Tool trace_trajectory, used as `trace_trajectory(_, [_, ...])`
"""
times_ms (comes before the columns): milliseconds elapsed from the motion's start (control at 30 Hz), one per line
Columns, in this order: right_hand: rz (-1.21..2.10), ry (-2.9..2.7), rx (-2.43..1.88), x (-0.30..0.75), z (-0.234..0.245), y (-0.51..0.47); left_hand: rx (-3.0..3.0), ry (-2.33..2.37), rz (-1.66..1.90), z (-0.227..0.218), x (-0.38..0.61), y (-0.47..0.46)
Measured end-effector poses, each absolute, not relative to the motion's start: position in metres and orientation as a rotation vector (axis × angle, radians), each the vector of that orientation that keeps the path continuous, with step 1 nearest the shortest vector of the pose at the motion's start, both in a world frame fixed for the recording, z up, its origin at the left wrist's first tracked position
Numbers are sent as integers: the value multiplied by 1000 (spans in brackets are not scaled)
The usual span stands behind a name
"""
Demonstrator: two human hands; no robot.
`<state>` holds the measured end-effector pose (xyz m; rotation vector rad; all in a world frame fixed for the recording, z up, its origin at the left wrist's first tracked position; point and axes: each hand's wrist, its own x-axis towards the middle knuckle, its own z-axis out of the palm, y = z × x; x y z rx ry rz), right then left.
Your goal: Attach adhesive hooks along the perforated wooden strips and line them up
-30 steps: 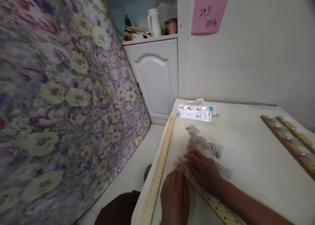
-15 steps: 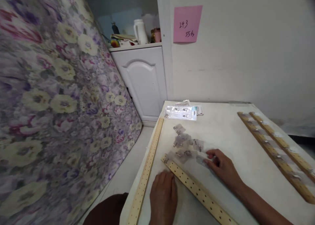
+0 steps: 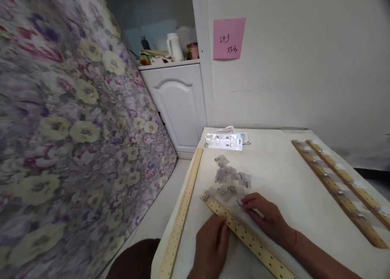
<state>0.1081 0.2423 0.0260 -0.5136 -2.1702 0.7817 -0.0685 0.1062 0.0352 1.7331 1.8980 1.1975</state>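
Observation:
A pale wooden strip with rows of holes lies slanted across the table before me. My left hand is closed at its near edge, thumb and fingertips against the wood. One clear square with a metal hook lies at the strip's far end. Above the strip, my right hand pinches a small metal hook, partly covered by the fingers. Beyond my hands, several clear square adhesive hooks lie in a loose cluster, some overlapping.
Another holed strip runs along the table's left edge. Two strips bearing clear hooks lie on the right. Blister packs are at the back. A flowered curtain hangs left, beside a white cabinet.
My right hand has moved left, from beside the cluster to above the strip, with the hook in its fingers. My left hand has shifted right and up against the strip's edge.

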Motion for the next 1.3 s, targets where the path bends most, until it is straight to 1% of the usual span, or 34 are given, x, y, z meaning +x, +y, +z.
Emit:
trace_trajectory(200, [794, -2227, -342, 86, 23, 231, 1397, 1832, 1191, 48, -63, 109])
trace_trajectory(400, [827, -2206, -310, 71, 21, 228, 1283, 1905, 1207, 44, -66, 112])
trace_trajectory(500, [893, -2166, -371, 71, 22, 228, 1266, 1963, 1213, 41, -67, 112])
trace_trajectory(700, [1296, -2002, -663, 71, 23, 230, 1276, 2083, 1183, 37, -67, 111])
trace_trajectory(867, [1480, -1927, -846, 58, 19, 234, 1261, 2129, 1108, 33, -66, 113])
trace_trajectory(1000, [1563, -1881, -877, 48, 15, 238, 1249, 2155, 1073, 28, -67, 114])
trace_trajectory(1200, [1637, -1804, -984, 41, 11, 239, 1217, 2145, 1113, 24, -69, 112])
trace_trajectory(1300, [1633, -1797, -992, 40, 7, 238, 1227, 2174, 1131, 25, -71, 106])
